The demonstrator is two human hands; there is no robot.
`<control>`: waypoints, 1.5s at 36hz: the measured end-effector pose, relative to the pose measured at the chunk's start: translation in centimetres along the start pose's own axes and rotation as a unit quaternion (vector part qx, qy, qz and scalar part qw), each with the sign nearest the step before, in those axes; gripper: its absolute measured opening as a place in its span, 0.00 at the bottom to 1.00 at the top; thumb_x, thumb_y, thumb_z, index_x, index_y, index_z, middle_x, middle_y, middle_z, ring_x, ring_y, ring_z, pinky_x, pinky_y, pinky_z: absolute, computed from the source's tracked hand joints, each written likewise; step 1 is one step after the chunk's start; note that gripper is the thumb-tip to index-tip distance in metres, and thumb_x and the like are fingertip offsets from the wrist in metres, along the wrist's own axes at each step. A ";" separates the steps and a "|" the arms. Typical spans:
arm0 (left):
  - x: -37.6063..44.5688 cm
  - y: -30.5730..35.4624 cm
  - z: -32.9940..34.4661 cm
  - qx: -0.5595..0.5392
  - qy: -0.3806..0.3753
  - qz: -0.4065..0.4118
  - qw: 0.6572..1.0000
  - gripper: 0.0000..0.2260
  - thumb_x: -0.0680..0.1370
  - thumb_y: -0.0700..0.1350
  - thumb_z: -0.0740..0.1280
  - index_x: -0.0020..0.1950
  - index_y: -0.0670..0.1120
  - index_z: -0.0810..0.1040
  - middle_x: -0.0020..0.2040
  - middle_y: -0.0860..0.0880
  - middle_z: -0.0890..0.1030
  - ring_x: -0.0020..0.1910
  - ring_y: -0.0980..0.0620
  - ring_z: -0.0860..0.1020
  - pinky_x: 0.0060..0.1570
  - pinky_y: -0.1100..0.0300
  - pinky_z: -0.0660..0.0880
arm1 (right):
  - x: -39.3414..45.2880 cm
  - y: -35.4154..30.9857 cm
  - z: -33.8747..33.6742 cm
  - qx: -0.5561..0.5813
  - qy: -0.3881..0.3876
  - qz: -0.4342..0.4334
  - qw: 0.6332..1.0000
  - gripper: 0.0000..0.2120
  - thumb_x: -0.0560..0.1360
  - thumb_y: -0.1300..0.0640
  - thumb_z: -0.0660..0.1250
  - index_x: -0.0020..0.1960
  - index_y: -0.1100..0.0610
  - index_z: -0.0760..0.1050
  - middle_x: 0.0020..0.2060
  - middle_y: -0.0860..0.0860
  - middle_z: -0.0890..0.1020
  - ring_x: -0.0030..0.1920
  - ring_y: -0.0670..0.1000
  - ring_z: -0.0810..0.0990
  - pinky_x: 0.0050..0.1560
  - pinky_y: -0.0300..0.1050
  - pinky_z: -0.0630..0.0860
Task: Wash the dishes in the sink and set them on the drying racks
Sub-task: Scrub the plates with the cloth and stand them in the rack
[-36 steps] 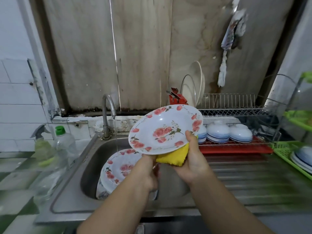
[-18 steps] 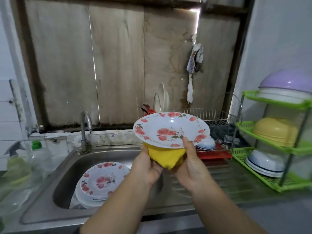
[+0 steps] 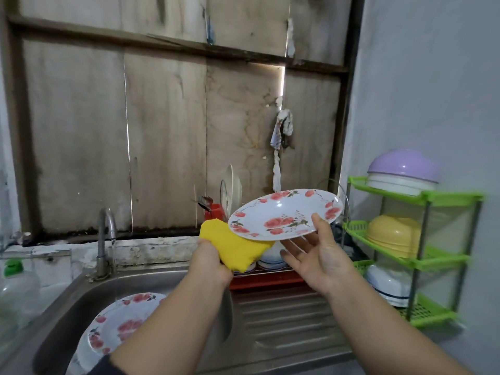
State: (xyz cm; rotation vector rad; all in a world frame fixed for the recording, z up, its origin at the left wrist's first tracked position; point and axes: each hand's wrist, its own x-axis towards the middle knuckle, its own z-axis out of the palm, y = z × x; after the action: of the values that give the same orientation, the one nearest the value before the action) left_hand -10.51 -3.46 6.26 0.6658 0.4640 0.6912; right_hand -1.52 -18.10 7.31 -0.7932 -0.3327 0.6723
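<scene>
Head view: floral plate [image 3: 284, 213] in right hand [image 3: 318, 255].

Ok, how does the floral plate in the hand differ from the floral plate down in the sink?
The held plate is up in the air, tilted, pinched by the right hand near the wire rack; the sink plate rests low in the sink, on top of other dishes. The held plate touches the yellow cloth gripped by the left hand; nothing touches the sink plate. Both are white with the same red flower pattern.

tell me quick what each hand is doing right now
Left hand: grips the yellow cloth.
Right hand: holds the floral plate, thumb on the rim.
</scene>
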 end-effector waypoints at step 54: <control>20.2 13.5 5.7 0.271 0.081 0.123 0.951 0.26 0.80 0.52 0.62 0.74 0.42 0.62 0.67 0.39 0.72 0.60 0.37 0.73 0.57 0.42 0.72 | 28.8 0.4 5.4 -0.384 -0.092 -0.032 0.918 0.50 0.40 0.39 0.80 0.57 0.55 0.70 0.58 0.56 0.77 0.55 0.53 0.80 0.40 0.41 0.80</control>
State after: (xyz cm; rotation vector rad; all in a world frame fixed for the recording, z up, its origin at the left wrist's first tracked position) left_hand 0.94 16.45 16.14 1.2053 0.7430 0.8674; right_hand 17.07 4.22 11.45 -1.4621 -0.8193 0.5477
